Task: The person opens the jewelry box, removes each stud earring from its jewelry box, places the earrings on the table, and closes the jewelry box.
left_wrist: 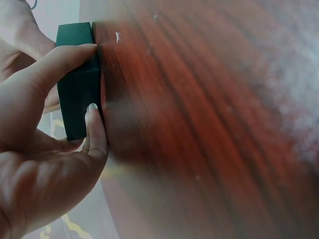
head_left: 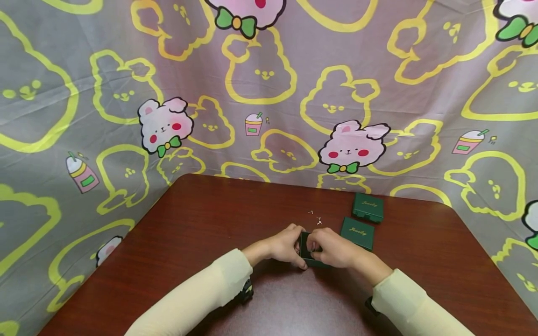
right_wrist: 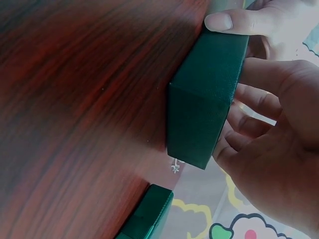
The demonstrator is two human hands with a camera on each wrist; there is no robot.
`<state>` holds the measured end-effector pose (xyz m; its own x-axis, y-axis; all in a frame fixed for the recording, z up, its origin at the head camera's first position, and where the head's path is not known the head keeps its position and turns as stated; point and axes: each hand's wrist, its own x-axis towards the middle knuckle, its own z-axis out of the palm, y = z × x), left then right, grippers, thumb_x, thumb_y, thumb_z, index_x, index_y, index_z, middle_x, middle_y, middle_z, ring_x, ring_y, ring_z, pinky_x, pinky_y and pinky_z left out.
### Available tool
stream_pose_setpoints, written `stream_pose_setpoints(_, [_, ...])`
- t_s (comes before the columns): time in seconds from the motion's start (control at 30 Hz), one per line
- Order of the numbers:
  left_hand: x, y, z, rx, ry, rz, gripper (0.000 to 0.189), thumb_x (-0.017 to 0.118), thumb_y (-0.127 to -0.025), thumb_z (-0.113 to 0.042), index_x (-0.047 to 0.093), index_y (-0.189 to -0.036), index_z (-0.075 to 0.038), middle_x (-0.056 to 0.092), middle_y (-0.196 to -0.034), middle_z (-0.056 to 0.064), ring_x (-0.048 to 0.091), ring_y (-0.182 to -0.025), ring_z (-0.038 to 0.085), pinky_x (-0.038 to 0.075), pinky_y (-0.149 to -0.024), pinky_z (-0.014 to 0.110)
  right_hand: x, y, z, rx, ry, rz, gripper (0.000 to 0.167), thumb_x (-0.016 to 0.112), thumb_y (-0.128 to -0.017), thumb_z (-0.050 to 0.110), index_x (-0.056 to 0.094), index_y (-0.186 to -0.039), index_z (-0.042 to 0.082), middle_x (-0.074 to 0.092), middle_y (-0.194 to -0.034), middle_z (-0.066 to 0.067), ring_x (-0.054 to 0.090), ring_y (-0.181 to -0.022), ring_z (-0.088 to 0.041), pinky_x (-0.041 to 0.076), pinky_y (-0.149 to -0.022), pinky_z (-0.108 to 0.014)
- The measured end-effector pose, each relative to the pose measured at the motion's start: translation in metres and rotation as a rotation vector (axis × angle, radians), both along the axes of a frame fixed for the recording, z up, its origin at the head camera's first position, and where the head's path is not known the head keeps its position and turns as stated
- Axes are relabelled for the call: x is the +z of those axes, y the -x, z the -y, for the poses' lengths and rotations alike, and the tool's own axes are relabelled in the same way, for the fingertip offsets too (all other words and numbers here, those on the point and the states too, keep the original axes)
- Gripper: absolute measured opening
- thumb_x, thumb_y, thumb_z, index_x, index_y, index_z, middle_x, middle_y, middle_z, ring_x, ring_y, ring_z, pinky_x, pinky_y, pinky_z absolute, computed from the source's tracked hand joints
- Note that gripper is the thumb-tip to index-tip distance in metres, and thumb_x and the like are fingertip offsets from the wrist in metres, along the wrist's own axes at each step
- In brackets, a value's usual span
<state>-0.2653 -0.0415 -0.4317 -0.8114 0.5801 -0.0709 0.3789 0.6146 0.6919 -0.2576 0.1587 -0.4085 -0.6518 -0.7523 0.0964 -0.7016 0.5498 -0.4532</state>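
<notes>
A small green jewelry box (head_left: 318, 263) with a dark inside stands on the table, between both hands. My left hand (head_left: 287, 245) holds it at its left side; in the left wrist view the thumb and fingers lie against the green walls of the box (left_wrist: 79, 97). From the right, my right hand (head_left: 336, 248) reaches over the box's top, its bent fingertips at the dark inside. In the right wrist view its fingers pass behind the box's upper edge (right_wrist: 204, 94), so the fingertips are hidden and I cannot tell whether they pinch anything.
Two green pieces lettered "Jewelry" lie to the right, a nearer one (head_left: 357, 232) beside the right hand and a farther one (head_left: 368, 207) behind it. Several tiny silvery pieces (head_left: 319, 222) are scattered beyond the hands. A patterned cloth (head_left: 269, 84) hangs around the brown table (head_left: 201, 219).
</notes>
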Motion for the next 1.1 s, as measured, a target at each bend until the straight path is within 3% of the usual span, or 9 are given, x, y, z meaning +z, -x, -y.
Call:
stream_pose_setpoints(0.5, [-0.0004, 0.0, 0.0, 0.003, 0.023, 0.01, 0.074, 0.097, -0.067, -0.018, 0.053, -0.126, -0.005, 0.047, -0.111, 0.003, 0.047, -0.092, 0.01, 0.043, -0.08, 0.021, -0.0043, -0.0002, 0.0003, -0.007, 0.01, -0.014, 0.021, 0.073, -0.084, -0.006, 0.065, -0.075, 0.011, 0.057, -0.07, 0.007, 0.05, -0.064, -0.004, 0.046, -0.058, -0.023])
stream_pose_setpoints(1.1, [0.0018, 0.0005, 0.0002, 0.006, 0.032, 0.023, 0.075, 0.097, -0.068, -0.019, 0.053, -0.127, -0.006, 0.046, -0.115, 0.003, 0.049, -0.093, 0.011, 0.044, -0.082, 0.022, -0.0051, -0.0003, -0.0024, -0.002, 0.054, -0.018, 0.019, 0.072, -0.086, -0.006, 0.066, -0.079, 0.011, 0.058, -0.073, 0.008, 0.052, -0.066, -0.004, 0.048, -0.06, -0.023])
